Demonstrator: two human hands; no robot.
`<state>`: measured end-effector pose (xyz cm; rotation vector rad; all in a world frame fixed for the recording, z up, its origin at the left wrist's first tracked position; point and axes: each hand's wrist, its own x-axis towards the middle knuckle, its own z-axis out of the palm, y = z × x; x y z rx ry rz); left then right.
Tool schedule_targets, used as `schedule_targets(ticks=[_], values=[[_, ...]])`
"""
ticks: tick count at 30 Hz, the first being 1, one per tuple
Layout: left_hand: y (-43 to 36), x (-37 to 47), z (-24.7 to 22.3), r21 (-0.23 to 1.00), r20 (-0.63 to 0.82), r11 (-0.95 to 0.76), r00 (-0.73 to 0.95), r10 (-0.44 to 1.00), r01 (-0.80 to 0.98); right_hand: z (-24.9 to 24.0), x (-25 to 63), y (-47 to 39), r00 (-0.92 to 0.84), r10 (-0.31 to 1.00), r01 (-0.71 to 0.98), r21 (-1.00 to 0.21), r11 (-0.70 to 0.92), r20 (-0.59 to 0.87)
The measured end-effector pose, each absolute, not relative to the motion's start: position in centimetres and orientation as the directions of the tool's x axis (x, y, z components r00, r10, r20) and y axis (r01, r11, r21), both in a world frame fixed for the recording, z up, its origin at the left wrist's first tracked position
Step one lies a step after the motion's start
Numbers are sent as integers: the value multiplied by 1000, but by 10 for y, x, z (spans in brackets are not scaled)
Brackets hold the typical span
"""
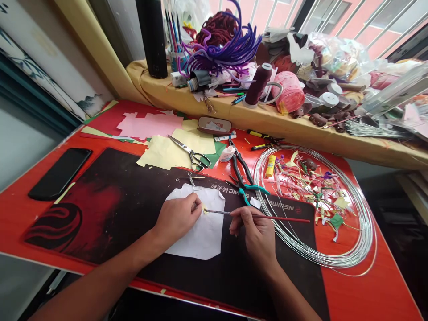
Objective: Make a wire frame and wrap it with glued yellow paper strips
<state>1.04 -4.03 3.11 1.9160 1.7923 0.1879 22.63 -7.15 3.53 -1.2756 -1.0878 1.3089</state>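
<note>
A white sheet of paper (200, 243) with uneven edges lies on the dark desk mat. Over its upper part, my left hand (179, 216) pinches a small yellow piece (205, 208) at the fingertips; its exact shape is too small to tell. My right hand (256, 232) grips a thin paintbrush (284, 218) with a red handle, pointing left. The brush tip reaches the yellow piece, close to my left fingertips. Just above the paper is a small twisted wire figure (191, 179). Teal-and-black pliers (242, 171) lie beyond my right hand.
Scissors (192, 154) rest on yellow paper (160, 151). A large wire coil (366, 223) surrounds paper scraps and a glue stick (270, 166) at right. A white bottle (227, 154) stands near the pliers. A phone (60, 173) lies left; craft supplies crowd the sill (234, 117).
</note>
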Motion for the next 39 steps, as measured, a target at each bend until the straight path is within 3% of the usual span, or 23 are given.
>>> schedule_targets(ticks=[17, 39], values=[[-42, 9, 26, 393, -194, -62, 148, 970, 918, 33, 223, -67, 0, 985, 21, -985, -171, -171], [-42, 7, 24, 417, -203, -53, 150, 968, 907, 39, 225, -65, 18, 983, 38, -983, -182, -181]])
